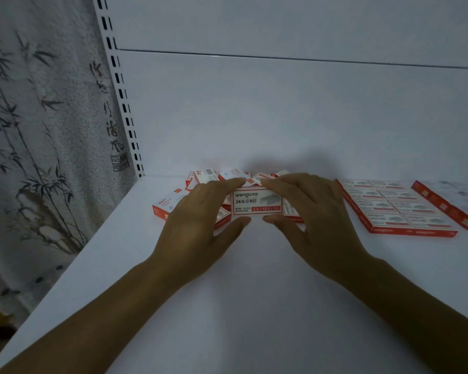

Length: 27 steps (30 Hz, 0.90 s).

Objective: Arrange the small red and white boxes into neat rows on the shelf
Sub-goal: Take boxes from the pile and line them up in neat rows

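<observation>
Both hands are in on this one. The left hand (200, 220) and the right hand (319, 211) share a single box (257, 202) between them, dead centre of the shelf (254, 292). Each hand pinches it the same way: forefinger curled over the top edge, thumb tucked under the bottom edge, the fingertips almost meeting in the middle. The box faces the camera label-up, white with a red border, its lower edge down at the shelf surface; whether it is resting there or just lifted, I cannot tell.

Behind and beneath the hands sits the pile (214, 176), red and white boxes tumbled at all angles, some flat, some tipped on edge, running from the back panel (281, 117) forward. A stray box (165, 207) lies flat at the pile's left fringe, just beside the left wrist.

Over to the right, well apart from the pile, there is order: a block (389, 209) of boxes laid flat in two tight columns, edges touching, red sides to the front. Further right, a second block (443, 203) runs off the frame edge.

At the left, the slotted upright (119, 85) rises from the shelf corner, and beyond it hangs a grey cloth (38, 130) printed with bamboo.
</observation>
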Motion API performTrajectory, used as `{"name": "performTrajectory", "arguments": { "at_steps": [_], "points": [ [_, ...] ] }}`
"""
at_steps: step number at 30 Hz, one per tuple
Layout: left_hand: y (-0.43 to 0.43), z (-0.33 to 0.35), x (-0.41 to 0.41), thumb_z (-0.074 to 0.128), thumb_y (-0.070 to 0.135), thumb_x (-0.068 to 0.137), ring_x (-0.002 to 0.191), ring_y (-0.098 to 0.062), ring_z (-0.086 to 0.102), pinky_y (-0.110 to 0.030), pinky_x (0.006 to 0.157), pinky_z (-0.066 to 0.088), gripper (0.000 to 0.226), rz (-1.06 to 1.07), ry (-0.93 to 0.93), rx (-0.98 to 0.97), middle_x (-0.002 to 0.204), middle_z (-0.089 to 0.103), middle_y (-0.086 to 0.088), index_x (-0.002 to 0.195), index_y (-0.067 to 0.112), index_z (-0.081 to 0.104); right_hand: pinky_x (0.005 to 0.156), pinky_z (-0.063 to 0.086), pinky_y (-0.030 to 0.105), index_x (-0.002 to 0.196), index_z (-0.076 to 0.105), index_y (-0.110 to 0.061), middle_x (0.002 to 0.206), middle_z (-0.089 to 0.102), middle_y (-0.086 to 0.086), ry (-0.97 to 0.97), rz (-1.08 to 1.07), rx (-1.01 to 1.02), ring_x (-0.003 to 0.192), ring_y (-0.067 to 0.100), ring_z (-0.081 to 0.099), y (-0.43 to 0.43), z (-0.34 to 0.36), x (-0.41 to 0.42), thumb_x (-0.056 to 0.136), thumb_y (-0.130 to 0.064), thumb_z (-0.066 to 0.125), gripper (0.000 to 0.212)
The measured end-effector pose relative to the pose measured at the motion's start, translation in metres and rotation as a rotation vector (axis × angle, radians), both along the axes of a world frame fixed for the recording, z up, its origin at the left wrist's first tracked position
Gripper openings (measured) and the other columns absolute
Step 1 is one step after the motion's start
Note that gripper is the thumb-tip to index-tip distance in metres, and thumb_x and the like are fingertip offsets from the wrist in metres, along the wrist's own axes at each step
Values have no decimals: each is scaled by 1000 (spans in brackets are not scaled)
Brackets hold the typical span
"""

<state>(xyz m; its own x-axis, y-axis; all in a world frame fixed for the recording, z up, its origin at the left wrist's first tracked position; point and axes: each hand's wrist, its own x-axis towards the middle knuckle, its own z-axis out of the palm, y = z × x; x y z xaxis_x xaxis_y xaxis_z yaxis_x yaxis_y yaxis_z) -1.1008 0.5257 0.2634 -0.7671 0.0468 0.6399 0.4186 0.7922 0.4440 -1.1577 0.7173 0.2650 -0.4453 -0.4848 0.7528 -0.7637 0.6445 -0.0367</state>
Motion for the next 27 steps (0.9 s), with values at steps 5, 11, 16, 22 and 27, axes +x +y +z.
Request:
{"name": "performTrajectory", "arguments": {
  "at_steps": [5, 11, 16, 22, 27],
  "points": [
    [-2, 3, 0, 56, 49, 79, 105, -21, 59, -43, 86, 53, 54, 29, -53, -7, 121, 61, -1, 128, 27, 50, 99, 35, 37, 126, 48, -17, 119, 61, 5, -49, 0, 9, 110, 23, 55, 0, 2, 0, 85, -46, 50, 50],
    [-6, -1, 0, 54, 49, 82, 106, -20, 59, -45, 85, 53, 54, 15, -61, -88, 121, 62, 0, 129, 23, 50, 91, 45, 43, 118, 56, -20, 115, 63, 3, -107, -34, 74, 105, 22, 58, 1, 6, 0, 78, -48, 61, 49],
    [8, 21, -11, 53, 51, 83, 99, -19, 59, -38, 82, 49, 53, -34, -21, -245, 115, 64, 2, 127, 22, 50, 91, 40, 36, 108, 62, -15, 102, 67, 2, 15, -95, 256, 90, 21, 62, 14, 31, -4, 75, -46, 59, 45],
    [75, 40, -33, 61, 48, 82, 113, -14, 52, -30, 91, 42, 65, -59, -33, -213, 128, 56, 5, 138, 27, 36, 88, 39, 37, 110, 61, -17, 100, 65, -1, -46, -158, 219, 88, 19, 59, 85, 51, -14, 73, -44, 60, 45],
    [151, 30, -57, 63, 49, 80, 122, -10, 44, -33, 97, 43, 76, -123, -157, -190, 140, 42, 10, 142, 34, 22, 86, 35, 32, 108, 62, -18, 100, 64, -2, -165, -260, 198, 87, 17, 58, 169, 53, -32, 71, -41, 67, 44]
  ]
}}
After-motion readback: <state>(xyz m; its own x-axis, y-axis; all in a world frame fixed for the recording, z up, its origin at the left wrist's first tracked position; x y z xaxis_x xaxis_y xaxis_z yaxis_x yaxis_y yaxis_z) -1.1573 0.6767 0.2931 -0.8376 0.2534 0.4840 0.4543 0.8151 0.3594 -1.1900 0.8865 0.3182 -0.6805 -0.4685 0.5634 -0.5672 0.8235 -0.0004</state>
